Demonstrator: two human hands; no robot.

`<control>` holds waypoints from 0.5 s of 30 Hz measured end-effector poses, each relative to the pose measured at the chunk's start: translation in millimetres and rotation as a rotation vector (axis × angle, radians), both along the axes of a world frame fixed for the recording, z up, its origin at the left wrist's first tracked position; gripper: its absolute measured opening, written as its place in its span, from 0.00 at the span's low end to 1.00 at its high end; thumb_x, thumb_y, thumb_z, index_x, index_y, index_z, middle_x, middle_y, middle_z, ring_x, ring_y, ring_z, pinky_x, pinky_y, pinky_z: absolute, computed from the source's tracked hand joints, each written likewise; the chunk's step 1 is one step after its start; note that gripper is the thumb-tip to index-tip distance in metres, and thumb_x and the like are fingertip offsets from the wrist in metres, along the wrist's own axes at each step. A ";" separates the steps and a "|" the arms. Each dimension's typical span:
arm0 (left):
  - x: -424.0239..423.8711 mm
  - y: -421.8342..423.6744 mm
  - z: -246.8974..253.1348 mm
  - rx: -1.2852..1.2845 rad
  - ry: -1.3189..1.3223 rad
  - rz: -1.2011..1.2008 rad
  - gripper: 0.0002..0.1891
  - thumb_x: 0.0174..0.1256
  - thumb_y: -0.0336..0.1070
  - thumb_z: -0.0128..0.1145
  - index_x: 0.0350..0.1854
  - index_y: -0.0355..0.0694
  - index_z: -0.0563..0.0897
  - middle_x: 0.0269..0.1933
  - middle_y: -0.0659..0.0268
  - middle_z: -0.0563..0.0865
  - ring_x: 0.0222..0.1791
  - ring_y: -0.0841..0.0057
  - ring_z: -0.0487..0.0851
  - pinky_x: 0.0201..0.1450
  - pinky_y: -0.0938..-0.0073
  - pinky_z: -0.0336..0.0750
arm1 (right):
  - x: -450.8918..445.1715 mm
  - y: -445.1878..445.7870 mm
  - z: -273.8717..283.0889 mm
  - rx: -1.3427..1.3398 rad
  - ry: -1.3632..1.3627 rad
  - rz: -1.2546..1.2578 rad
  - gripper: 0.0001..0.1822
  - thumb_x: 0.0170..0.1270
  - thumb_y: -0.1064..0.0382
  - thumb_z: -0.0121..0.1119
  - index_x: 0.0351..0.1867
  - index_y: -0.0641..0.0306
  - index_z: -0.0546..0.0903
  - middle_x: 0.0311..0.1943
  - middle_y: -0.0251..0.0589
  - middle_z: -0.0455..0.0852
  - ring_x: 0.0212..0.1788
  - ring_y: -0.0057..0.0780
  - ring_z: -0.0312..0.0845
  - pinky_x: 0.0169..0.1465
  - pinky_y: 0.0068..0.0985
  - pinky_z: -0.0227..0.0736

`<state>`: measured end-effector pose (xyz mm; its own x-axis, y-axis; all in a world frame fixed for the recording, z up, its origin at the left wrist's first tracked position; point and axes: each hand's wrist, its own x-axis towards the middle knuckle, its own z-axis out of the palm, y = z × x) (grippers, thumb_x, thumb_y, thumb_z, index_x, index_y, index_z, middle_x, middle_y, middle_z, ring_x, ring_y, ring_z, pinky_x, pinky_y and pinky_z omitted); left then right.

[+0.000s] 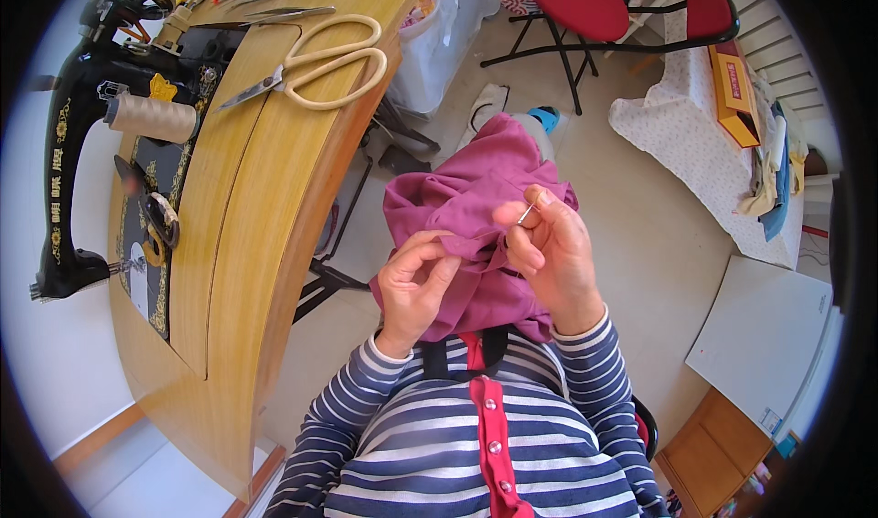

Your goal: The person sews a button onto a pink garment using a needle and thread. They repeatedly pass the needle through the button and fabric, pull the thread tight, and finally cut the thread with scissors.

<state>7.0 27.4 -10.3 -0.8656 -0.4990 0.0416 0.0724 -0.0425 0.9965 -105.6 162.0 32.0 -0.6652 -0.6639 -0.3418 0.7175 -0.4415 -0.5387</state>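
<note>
Magenta fabric lies bunched over my lap. My left hand pinches an edge of it between thumb and fingers. To the right, a little above the cloth, my right hand holds a thin sewing needle between thumb and forefinger. A fine thread seems to run from the needle side toward the pinched edge, though it is hard to make out. A dark ring-like thing shows on a finger of my right hand.
At the left, a wooden sewing table carries a black sewing machine, a beige thread spool, large cream-handled scissors, dark-handled scissors and tweezers. A red folding chair stands ahead; a cloth-covered table is at right.
</note>
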 end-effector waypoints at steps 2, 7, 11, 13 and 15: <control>1.4 -1.3 -2.0 0.009 -0.011 0.003 0.03 0.54 0.21 0.59 0.31 0.30 0.80 0.41 0.61 0.83 0.41 0.77 0.79 0.46 0.79 0.71 | -6.9 5.8 -1.7 -0.171 -0.037 0.128 0.11 0.71 0.59 0.42 0.29 0.58 0.69 0.18 0.35 0.72 0.16 0.17 0.58 0.21 0.17 0.61; 6.5 -6.3 -5.2 0.020 -0.006 0.006 0.03 0.54 0.20 0.59 0.31 0.30 0.80 0.41 0.61 0.83 0.40 0.77 0.79 0.46 0.80 0.71 | -48.0 15.2 31.4 0.164 0.237 0.144 0.12 0.69 0.57 0.47 0.28 0.58 0.69 0.17 0.25 0.57 0.18 0.17 0.58 0.26 0.20 0.68; 12.4 -7.3 4.2 0.017 0.012 0.034 0.03 0.54 0.20 0.58 0.30 0.30 0.80 0.41 0.61 0.82 0.40 0.78 0.79 0.44 0.81 0.72 | -177.1 118.0 59.7 0.207 0.643 -0.206 0.07 0.69 0.62 0.49 0.35 0.62 0.71 0.23 0.27 0.59 0.24 0.19 0.57 0.48 0.24 0.68; 5.6 -4.9 2.7 0.068 0.025 -0.008 0.02 0.54 0.19 0.58 0.30 0.30 0.80 0.41 0.62 0.82 0.40 0.79 0.78 0.43 0.82 0.72 | -241.4 235.3 77.3 0.423 0.901 -0.562 0.05 0.66 0.68 0.48 0.34 0.67 0.73 0.25 0.35 0.68 0.31 0.24 0.67 0.50 0.27 0.70; 4.7 -5.7 -0.5 0.081 0.024 -0.018 0.02 0.55 0.19 0.58 0.30 0.30 0.80 0.42 0.62 0.81 0.40 0.80 0.78 0.42 0.82 0.72 | -274.4 294.7 89.7 0.785 1.181 -0.989 0.05 0.64 0.71 0.48 0.34 0.70 0.75 0.28 0.41 0.75 0.36 0.27 0.73 0.49 0.26 0.72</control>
